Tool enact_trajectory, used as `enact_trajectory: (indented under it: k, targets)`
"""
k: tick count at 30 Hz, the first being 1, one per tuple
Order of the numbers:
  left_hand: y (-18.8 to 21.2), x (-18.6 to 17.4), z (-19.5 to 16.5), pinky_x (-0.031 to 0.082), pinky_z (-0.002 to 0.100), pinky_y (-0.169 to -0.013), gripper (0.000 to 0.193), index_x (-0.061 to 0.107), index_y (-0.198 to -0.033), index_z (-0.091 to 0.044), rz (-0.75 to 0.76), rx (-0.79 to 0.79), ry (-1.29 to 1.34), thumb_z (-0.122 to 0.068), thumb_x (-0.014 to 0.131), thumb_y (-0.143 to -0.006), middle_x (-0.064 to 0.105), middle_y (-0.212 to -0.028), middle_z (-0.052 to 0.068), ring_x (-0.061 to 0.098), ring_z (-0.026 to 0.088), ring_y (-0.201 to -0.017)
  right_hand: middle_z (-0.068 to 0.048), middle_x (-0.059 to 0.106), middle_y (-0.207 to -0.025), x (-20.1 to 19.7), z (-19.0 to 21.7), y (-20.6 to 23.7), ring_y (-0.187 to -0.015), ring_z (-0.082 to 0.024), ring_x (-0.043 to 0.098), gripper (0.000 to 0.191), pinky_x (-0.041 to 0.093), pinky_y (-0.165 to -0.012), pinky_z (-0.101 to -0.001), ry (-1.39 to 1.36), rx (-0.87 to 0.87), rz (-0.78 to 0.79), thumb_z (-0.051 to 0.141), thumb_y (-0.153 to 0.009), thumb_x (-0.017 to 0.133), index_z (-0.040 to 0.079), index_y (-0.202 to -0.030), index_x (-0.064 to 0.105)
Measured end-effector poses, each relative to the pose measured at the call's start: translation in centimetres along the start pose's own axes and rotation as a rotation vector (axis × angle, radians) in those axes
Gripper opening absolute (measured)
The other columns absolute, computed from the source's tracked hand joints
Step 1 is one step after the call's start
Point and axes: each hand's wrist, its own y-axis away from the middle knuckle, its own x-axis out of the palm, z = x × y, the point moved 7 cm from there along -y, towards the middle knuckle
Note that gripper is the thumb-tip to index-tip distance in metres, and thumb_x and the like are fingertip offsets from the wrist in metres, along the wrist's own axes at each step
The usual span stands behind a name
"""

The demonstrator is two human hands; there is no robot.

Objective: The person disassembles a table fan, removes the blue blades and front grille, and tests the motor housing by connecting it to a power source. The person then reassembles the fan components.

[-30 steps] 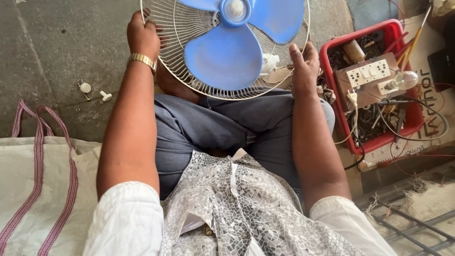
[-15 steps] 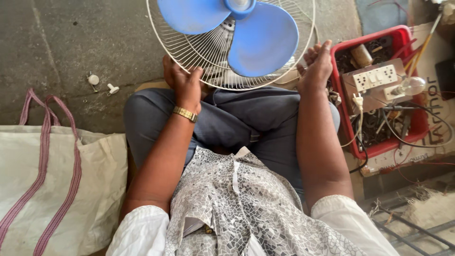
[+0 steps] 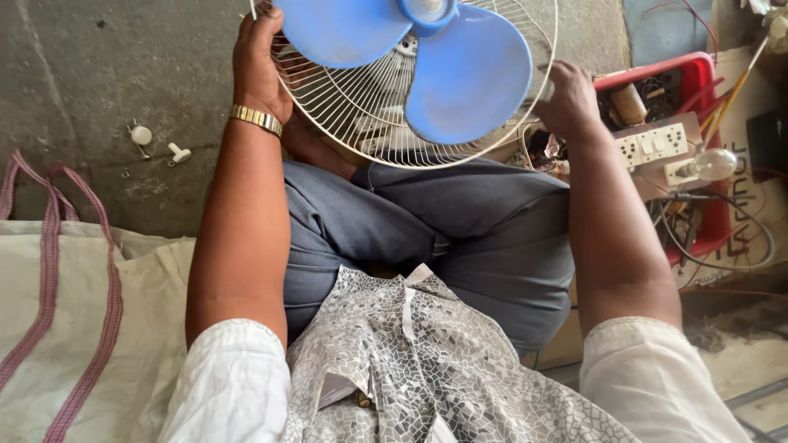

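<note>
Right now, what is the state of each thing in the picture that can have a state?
Fan guard: front grille off, blades bare.
Blue blades: mounted on the hub, look still.
Left hand: grips the guard rim.
Right hand: on the guard's other edge.
Red crate: full of parts.
Bulb: unlit.
Cloth bag: lying flat.

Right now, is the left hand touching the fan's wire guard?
Touching. The head view shows the left hand gripping the rim of the wire guard, fingers curled over it.
</note>
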Motion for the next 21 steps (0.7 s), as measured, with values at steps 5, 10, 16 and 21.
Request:
enact_trajectory:
  k: [5, 10, 16, 21]
  targets:
    - [1.2, 0.6, 0.3, 0.057, 0.043, -0.109, 0.052, 0.053, -0.145, -0.004, 0.013, 0.104, -0.118, -0.03, 0.074, -0.105, 0.064, -0.137, 0.009, 0.064, 0.024, -0.127, -0.022, 0.051, -0.149, -0.8, 9.3, 2.2, -0.138, -0.045, 0.04, 0.09, 0.032, -0.11, -0.0626, 0.316, -0.202, 0.079, 0.041, -0.07, 0.082, 0.013, -0.148, 0.047]
    - [1.1, 0.2, 1.3, 0.061, 0.045, -0.103, 0.05, 0.061, -0.133, -0.001, 0.024, 0.013, 0.113, -0.04, 0.07, -0.104, 0.069, -0.129, 0.011, 0.07, 0.027, -0.117, -0.02, 0.054, -0.146, 0.8, 17.8, 0.3, -0.134, -0.043, 0.044, 0.086, 0.035, -0.109, -0.0608, 0.448, -0.563, -0.037, 0.044, -0.071, 0.081, 0.015, -0.146, 0.048]
    - [2.1, 0.0, 3.2, 0.068, 0.047, -0.078, 0.044, 0.066, -0.115, -0.006, -0.201, -0.236, 0.171, -0.043, 0.068, -0.091, 0.075, -0.105, 0.014, 0.078, 0.028, -0.089, -0.02, 0.056, -0.142, 4.0, 19.2, -0.8, -0.132, -0.041, 0.048, 0.085, 0.038, -0.108, -0.0561, 0.458, -0.561, -0.041, 0.041, -0.07, 0.082, 0.012, -0.143, 0.05]
    - [2.7, 1.1, 2.0, 0.066, 0.043, -0.081, 0.044, 0.065, -0.12, -0.007, -0.243, -0.008, 0.149, -0.043, 0.068, -0.094, 0.072, -0.113, 0.012, 0.075, 0.024, -0.096, -0.021, 0.058, -0.139, 4.5, 17.9, -0.6, -0.13, -0.039, 0.051, 0.084, 0.04, -0.107, -0.0522, 0.439, -0.565, 0.023, 0.039, -0.069, 0.084, 0.01, -0.141, 0.052]
